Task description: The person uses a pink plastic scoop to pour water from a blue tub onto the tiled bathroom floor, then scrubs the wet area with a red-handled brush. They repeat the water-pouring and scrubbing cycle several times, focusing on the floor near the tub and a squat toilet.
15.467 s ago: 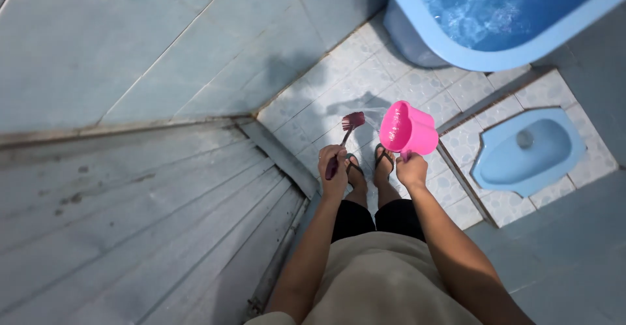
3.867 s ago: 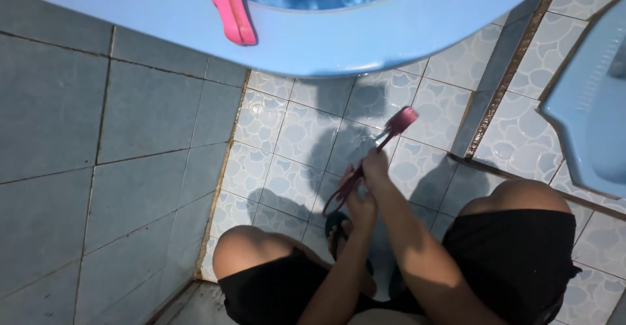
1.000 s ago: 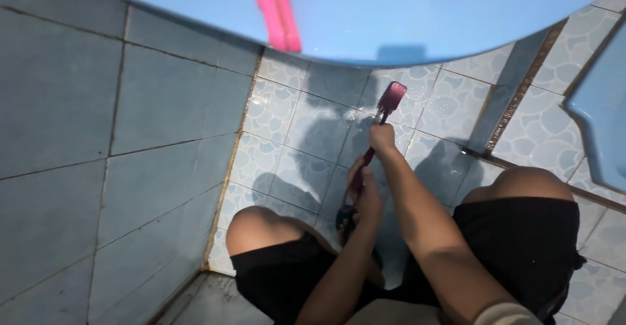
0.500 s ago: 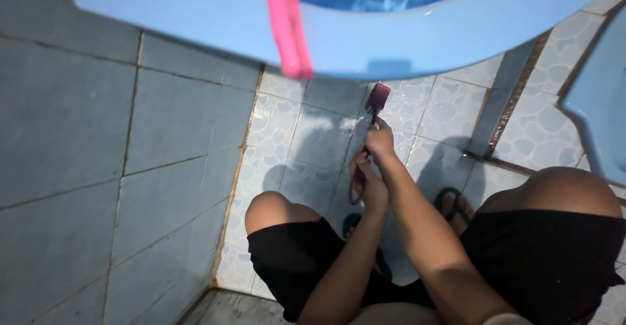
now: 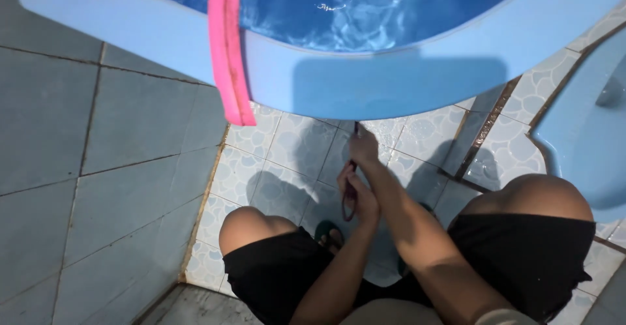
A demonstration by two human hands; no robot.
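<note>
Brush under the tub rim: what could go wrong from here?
The brush head is hidden beneath the blue tub rim, so it may knock or catch on the tub unseen. The patterned floor tiles look wet, and the person squats in sandals, so a foot could slip. The pink dipper handle hangs over the rim close to the left hand and right hand; a jolt might dislodge it.

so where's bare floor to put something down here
Bare patterned floor tiles lie between the grey wall and the brush handle; another patch sits right of the hands, below the blue water tub. Crowded around the feet and knees.
</note>
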